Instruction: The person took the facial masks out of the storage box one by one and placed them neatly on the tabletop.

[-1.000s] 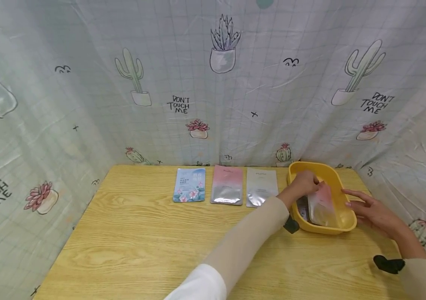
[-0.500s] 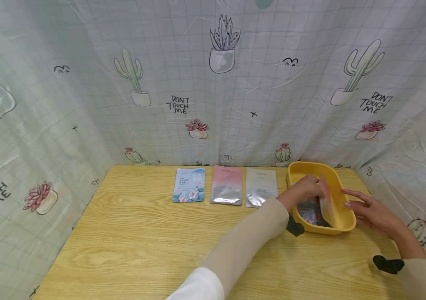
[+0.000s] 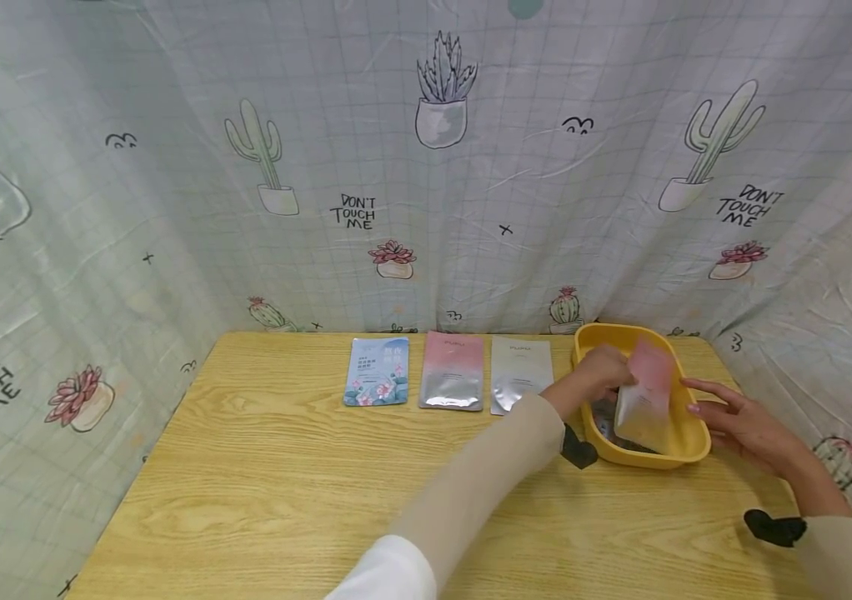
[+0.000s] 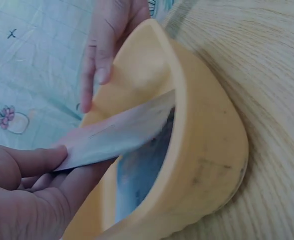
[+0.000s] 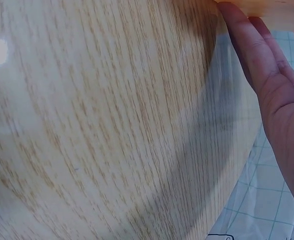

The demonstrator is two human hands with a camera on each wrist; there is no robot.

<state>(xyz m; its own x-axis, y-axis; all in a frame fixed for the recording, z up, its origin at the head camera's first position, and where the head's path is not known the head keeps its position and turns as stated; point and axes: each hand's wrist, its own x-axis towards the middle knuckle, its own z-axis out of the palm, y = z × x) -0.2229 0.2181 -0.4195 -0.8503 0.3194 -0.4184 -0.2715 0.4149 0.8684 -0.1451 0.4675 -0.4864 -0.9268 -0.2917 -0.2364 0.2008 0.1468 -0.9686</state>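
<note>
My left hand (image 3: 600, 371) reaches into the yellow basin (image 3: 684, 442) and pinches a pink-and-silver face mask packet (image 3: 647, 392) between thumb and fingers. In the left wrist view the packet (image 4: 119, 132) slants across the inside of the basin, its far end by the wall. Beneath it a darker blue packet (image 4: 136, 182) lies in the basin. My right hand (image 3: 752, 429) rests its extended fingers on the basin's right side; in the right wrist view these fingers (image 5: 252, 50) touch the outer wall.
Left of the basin, three packets lie in a row on the wooden table (image 3: 283, 500): a blue floral one (image 3: 377, 371), a pink-and-silver one (image 3: 453, 371) and a pale-and-silver one (image 3: 521, 371). A cactus-print curtain (image 3: 471, 183) hangs directly behind the table.
The held packet tipped up on edge to the right half a second ago and now shows its front face again. My left hand has shifted slightly left; the right hand stays at the basin.
</note>
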